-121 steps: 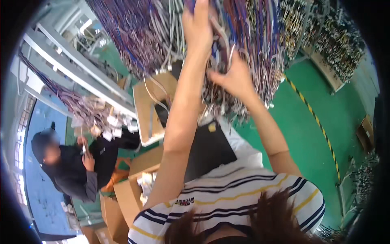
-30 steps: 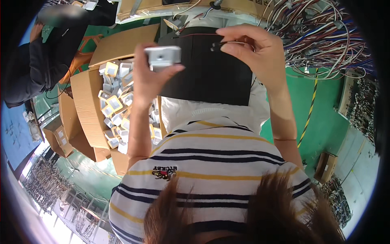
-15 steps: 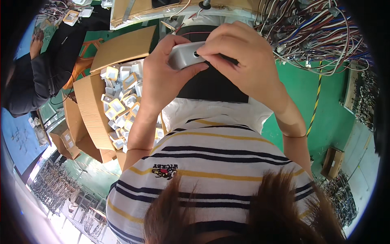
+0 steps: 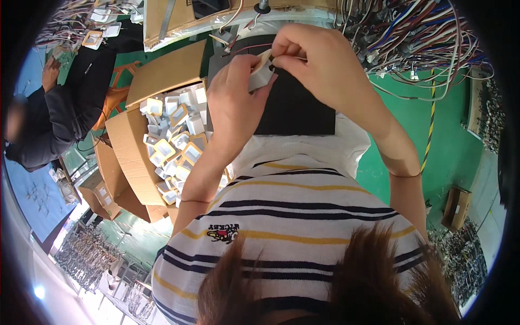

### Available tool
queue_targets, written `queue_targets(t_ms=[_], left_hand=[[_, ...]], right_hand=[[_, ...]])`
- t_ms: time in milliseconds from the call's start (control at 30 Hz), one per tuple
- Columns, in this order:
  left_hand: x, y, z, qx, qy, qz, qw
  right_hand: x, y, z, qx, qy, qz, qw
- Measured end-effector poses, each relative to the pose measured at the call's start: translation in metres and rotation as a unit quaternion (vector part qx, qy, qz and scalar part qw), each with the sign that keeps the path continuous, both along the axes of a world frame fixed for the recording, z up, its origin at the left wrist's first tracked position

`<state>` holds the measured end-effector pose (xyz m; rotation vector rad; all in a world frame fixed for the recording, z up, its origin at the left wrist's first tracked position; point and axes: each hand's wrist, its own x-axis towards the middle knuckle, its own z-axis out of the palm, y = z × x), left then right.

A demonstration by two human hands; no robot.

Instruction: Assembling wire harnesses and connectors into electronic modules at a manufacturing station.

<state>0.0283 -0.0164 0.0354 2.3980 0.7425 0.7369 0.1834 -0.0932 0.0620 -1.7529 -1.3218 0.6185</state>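
Observation:
My left hand (image 4: 233, 103) grips a small grey-white plastic housing (image 4: 261, 79) between thumb and fingers, above the black board at my lap. The housing is tilted, and a pale yellowish rim shows along its upper edge. At its right end a dark opening shows. My right hand (image 4: 319, 57) is closed in a pinch there, thumb and index finger on a small dark piece (image 4: 272, 58) close to the opening. The fingers partly cover this piece, and its exact kind cannot be made out.
Left of me stands an open cardboard box (image 4: 128, 157) full of similar housings (image 4: 162, 146), many yellow-rimmed. Bundled wires (image 4: 401, 43) hang at the upper right. A worktable edge (image 4: 292, 20) lies ahead, beyond the black board (image 4: 303, 116). Another person (image 4: 59, 108) sits at the far left.
The housing has turned in my left hand, from its smooth grey face to a tilted position showing the yellowish rim. My left hand has shifted right; my right fingers stay pinched at its end.

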Motion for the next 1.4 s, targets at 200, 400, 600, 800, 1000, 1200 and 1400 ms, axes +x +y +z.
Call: queue_targets(t_ms=[200, 400, 600, 800, 1000, 1200, 1400], left_hand=[[0.005, -0.002, -0.005, -0.003, -0.01, 0.016, 1.0], [0.009, -0.001, 0.006, -0.163, 0.05, -0.013, 0.985], [0.009, 0.004, -0.002, -0.017, 0.051, -0.055, 0.997], [0.017, 0.001, -0.008, 0.117, 0.016, -0.072, 0.99], [0.009, -0.008, -0.004, -0.003, 0.035, -0.056, 0.998], [0.012, -0.019, -0.002, 0.172, 0.019, -0.057, 0.983], [0.003, 0.01, 0.008, -0.147, 0.087, -0.049, 0.984]], right_hand=[[-0.005, -0.012, -0.008, 0.071, -0.05, 0.009, 0.996], [0.003, -0.025, -0.022, 0.153, -0.224, 0.058, 0.961], [0.003, -0.021, -0.029, 0.07, -0.076, 0.044, 0.994], [0.001, -0.029, -0.029, 0.07, -0.123, -0.008, 0.99], [-0.002, -0.039, -0.027, 0.1, -0.219, 0.056, 0.969], [-0.005, -0.041, -0.027, -0.02, 0.026, -0.031, 0.999], [0.002, -0.033, -0.024, 0.162, -0.358, 0.162, 0.905]])
